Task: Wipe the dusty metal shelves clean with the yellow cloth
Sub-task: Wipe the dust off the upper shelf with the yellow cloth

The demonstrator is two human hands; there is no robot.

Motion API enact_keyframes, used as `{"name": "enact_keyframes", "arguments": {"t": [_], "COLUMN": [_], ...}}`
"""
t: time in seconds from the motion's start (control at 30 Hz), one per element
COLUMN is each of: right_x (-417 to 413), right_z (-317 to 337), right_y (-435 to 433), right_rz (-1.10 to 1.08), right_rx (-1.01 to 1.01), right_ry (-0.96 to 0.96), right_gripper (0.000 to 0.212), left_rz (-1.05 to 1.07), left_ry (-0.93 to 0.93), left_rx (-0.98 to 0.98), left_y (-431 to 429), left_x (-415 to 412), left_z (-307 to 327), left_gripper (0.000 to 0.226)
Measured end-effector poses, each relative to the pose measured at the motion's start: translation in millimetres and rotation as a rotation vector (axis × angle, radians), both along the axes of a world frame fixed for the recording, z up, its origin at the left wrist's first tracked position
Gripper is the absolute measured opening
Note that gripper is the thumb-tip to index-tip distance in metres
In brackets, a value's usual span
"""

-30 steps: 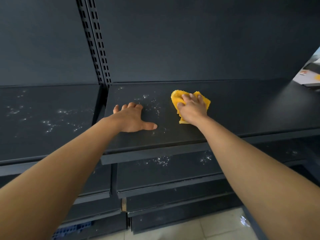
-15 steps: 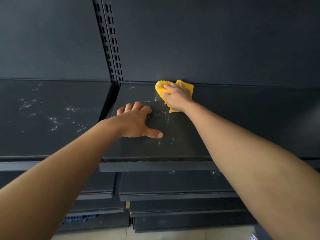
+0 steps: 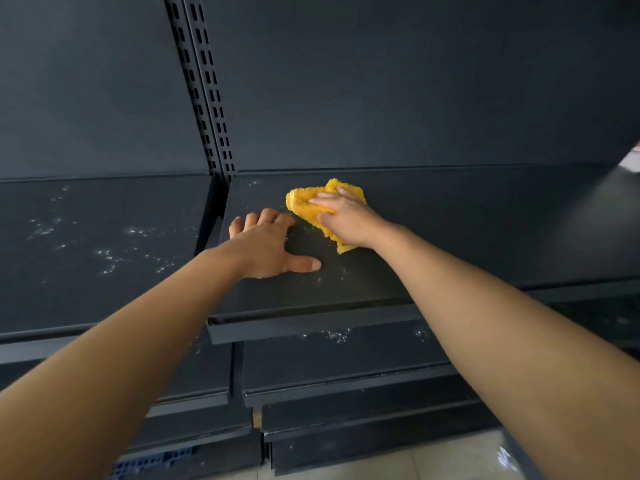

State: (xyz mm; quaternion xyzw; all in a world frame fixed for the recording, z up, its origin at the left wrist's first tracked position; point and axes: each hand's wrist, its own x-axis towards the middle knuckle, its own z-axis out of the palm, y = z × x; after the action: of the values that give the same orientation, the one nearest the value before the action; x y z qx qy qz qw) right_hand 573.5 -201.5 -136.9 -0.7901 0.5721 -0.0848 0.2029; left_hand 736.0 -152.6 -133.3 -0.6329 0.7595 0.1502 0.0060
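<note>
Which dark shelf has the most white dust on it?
The top dark metal shelf left of the slotted post: white specks scatter across it, while the others show few.

**Reaching forward, palms down**

The left hand [image 3: 270, 245] lay flat, fingers spread, thumb stretched out to the right. The right hand [image 3: 346, 220] pressed down just beyond it, fingers fairly straight and close together. Both forearms were bare and fully extended.
</note>
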Motion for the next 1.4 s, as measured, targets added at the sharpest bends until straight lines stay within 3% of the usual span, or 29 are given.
{"name": "enact_keyframes", "arguments": {"t": [0.3,0.73,0.97,1.17,1.4], "right_x": [9,45,37,90,79], "right_z": [-11,-11,-12,-15,-17], "right_y": [31,70,62,55,27], "right_rz": [-0.302,-0.286,-0.631,-0.417,-0.479], "right_rx": [-0.049,-0.039,-0.027,-0.051,-0.052], "right_ry": [0.077,0.041,0.216,0.169,0.182], "right_gripper": [0.048,0.047,0.052,0.05,0.051], "left_rz": [-0.035,-0.141,-0.193,-0.208,-0.178], "left_ry": [-0.004,0.009,-0.025,-0.018,-0.048], "left_rx": [0.009,0.006,-0.023,-0.038,-0.019], "left_y": [19,21,25,24,13], "left_x": [40,62,77,80,91], "left_z": [5,-1,-4,-5,1], "left_gripper": [0.1,0.097,0.089,0.091,0.099]}}
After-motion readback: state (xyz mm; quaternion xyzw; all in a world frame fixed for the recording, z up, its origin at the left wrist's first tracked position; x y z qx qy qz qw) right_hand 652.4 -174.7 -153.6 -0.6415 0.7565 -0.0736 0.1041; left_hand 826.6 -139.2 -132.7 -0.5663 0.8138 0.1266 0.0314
